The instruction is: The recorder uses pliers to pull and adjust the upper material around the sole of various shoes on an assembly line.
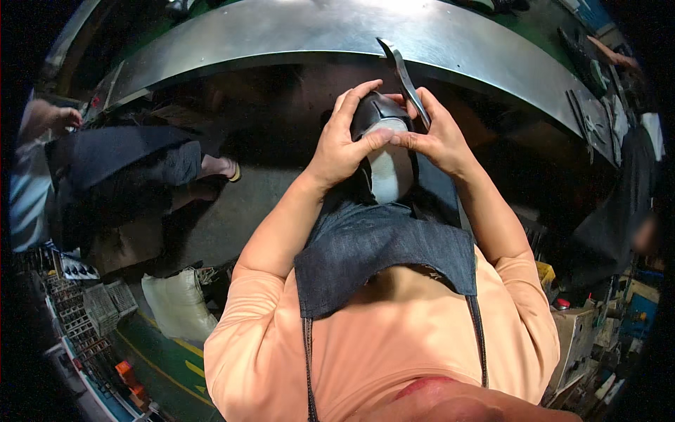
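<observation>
Gripping a dark shoe-shaped piece (388,172) in front of my body, above my lap, I have both hands clamped on it, close together. The piece is raised at a tilt, its pale, smooth face turned up toward me and its glossy dark cap at the far end. My left hand (334,148) wraps its left side, fingers reaching over the far end and thumb pressed on the pale face. My right hand (441,141) steadies the other side; its thumb reaches in to meet the left one, near enough that I cannot tell whether the tips touch. That same hand also grasps a curved metal tool (402,70), which slants up and leftward out of my grip, its tapered end in front of the worktop (281,32). Which fingers press on the tool is partly hidden.

The worktop is bare-looking steel, bowing across the far side. I wear a dark denim apron (383,253) over a peach shirt (380,344). Off to my left stands a co-worker in a dark apron (116,162); below, a cream sack (179,302) slumps on the floor near grey crates (109,307). At far right, another person's forearm (613,55) shows beyond the worktop.
</observation>
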`<act>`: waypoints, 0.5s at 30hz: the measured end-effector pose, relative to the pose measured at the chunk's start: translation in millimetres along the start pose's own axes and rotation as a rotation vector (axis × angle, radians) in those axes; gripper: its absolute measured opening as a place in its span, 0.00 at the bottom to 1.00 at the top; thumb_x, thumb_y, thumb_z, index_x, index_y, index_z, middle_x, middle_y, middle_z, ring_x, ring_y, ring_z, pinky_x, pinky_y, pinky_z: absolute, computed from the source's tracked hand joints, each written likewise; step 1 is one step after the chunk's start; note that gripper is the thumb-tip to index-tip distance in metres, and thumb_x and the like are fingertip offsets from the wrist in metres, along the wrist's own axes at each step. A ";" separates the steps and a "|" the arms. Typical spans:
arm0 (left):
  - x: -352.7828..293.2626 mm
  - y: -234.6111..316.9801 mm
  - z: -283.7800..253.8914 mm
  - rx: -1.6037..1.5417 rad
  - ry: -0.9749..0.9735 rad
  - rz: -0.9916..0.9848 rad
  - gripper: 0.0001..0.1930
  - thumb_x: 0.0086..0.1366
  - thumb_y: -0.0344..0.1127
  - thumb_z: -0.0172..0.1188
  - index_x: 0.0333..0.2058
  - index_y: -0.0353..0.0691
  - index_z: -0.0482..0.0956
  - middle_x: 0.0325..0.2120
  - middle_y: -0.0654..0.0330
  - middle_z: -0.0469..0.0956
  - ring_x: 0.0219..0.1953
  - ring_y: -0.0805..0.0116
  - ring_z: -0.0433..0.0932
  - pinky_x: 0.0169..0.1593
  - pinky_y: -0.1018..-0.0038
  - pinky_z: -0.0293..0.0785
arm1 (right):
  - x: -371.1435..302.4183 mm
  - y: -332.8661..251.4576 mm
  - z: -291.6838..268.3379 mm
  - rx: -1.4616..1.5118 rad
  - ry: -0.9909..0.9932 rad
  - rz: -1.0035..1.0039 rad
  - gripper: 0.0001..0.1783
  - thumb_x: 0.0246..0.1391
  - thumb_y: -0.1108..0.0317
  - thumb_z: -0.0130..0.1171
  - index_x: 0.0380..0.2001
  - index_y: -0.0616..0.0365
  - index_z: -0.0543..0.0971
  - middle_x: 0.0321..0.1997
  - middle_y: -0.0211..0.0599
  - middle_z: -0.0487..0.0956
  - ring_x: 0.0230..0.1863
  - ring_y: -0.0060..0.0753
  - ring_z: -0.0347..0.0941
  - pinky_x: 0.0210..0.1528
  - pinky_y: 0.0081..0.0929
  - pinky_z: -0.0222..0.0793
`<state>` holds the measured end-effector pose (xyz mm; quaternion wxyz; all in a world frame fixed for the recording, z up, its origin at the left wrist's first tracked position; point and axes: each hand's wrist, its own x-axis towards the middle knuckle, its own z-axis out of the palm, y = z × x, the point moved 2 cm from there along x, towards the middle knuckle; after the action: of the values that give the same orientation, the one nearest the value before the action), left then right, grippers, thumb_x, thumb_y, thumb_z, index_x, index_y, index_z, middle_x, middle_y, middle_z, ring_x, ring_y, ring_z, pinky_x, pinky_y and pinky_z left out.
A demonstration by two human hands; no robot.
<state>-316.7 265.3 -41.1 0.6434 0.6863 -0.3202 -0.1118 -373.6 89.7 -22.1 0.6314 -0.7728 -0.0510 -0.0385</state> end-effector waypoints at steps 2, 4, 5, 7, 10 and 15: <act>-1.6 1.8 -1.1 -0.026 -0.024 -0.016 0.32 0.53 0.40 0.65 0.56 0.41 0.68 0.50 0.52 0.68 0.55 0.58 0.68 0.60 0.67 0.60 | -3.0 0.3 0.8 -0.009 0.015 0.005 0.29 0.39 0.59 0.75 0.34 0.57 0.64 0.47 0.39 0.74 0.48 0.26 0.68 0.52 0.25 0.64; -4.7 4.1 0.0 -0.051 -0.035 -0.036 0.29 0.53 0.40 0.65 0.54 0.40 0.70 0.49 0.52 0.69 0.54 0.57 0.68 0.60 0.67 0.61 | -6.1 -3.6 3.1 -0.029 0.008 0.040 0.30 0.39 0.61 0.75 0.39 0.60 0.67 0.46 0.36 0.73 0.46 0.24 0.67 0.53 0.23 0.64; -5.6 5.9 0.6 0.001 -0.007 0.002 0.29 0.53 0.40 0.66 0.53 0.40 0.71 0.48 0.52 0.70 0.53 0.57 0.69 0.59 0.67 0.62 | -7.8 -0.9 4.4 -0.028 0.009 0.052 0.30 0.39 0.61 0.75 0.39 0.60 0.67 0.46 0.36 0.73 0.46 0.24 0.67 0.53 0.23 0.64; -7.5 8.9 4.5 0.101 0.047 0.081 0.27 0.52 0.41 0.66 0.51 0.41 0.72 0.47 0.52 0.71 0.52 0.56 0.69 0.58 0.67 0.63 | -11.8 0.3 3.5 -0.149 0.063 -0.030 0.27 0.41 0.59 0.74 0.33 0.58 0.66 0.43 0.38 0.77 0.45 0.27 0.72 0.47 0.28 0.68; 3.8 -6.2 1.9 0.009 -0.006 -0.004 0.27 0.56 0.46 0.64 0.53 0.42 0.71 0.48 0.50 0.70 0.52 0.53 0.69 0.57 0.65 0.64 | -10.5 -8.8 0.2 -0.322 0.087 0.098 0.20 0.45 0.65 0.69 0.37 0.59 0.70 0.38 0.35 0.76 0.40 0.28 0.73 0.45 0.27 0.68; 5.8 -16.0 -5.8 -0.015 0.014 -0.035 0.27 0.60 0.51 0.59 0.54 0.43 0.71 0.53 0.47 0.68 0.55 0.51 0.69 0.59 0.65 0.63 | -50.8 -23.2 -18.0 -0.255 0.135 -0.046 0.14 0.50 0.76 0.56 0.42 0.58 0.72 0.39 0.35 0.74 0.42 0.29 0.72 0.48 0.26 0.67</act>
<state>-304.2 266.1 -54.0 0.6486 0.6879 -0.3026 -0.1206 -426.9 75.2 -2.2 0.5292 -0.8410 -0.0209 -0.1109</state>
